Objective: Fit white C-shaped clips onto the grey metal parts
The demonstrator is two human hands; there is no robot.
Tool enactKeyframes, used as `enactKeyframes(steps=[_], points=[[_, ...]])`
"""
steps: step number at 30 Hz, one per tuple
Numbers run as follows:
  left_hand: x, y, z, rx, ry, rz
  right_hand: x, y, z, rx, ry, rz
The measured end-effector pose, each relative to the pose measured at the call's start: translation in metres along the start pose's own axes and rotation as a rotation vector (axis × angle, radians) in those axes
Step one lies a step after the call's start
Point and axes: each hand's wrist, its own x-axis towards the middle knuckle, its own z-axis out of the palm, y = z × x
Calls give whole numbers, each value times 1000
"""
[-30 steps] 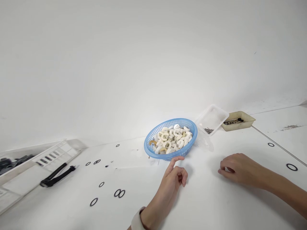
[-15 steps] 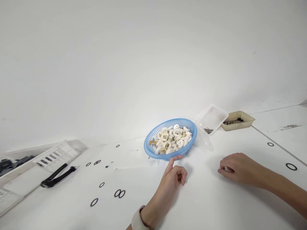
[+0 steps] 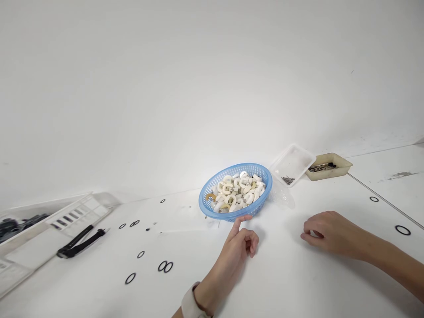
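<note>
My left hand (image 3: 241,240), with a pale band at the wrist, is just in front of a blue basket (image 3: 207,212). Its index finger stretches out near the basket's rim, the other fingers curl loosely, and nothing shows between them. White and a few tan curved pieces (image 3: 232,192) fill the basket. To the right, my right hand (image 3: 323,232) rests on the white table (image 3: 274,274), fingers bent, thumb apart from them, holding nothing visible.
Behind stand a clear tray (image 3: 294,163) with small metal pins and a cream tray (image 3: 327,178) with rings. Black rings (image 3: 165,266) lie at left and right. Far left are black-handled pliers (image 3: 81,247) on a white rack (image 3: 33,251).
</note>
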Motion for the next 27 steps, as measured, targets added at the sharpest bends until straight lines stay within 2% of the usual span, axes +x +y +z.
enactKeyframes(steps=[11, 27], points=[[-5, 3, 3, -6, 16, 5, 0, 1, 0, 27, 36, -18], [-5, 3, 4, -55, -2, -48, 0, 3, 2, -7, 3, -9]])
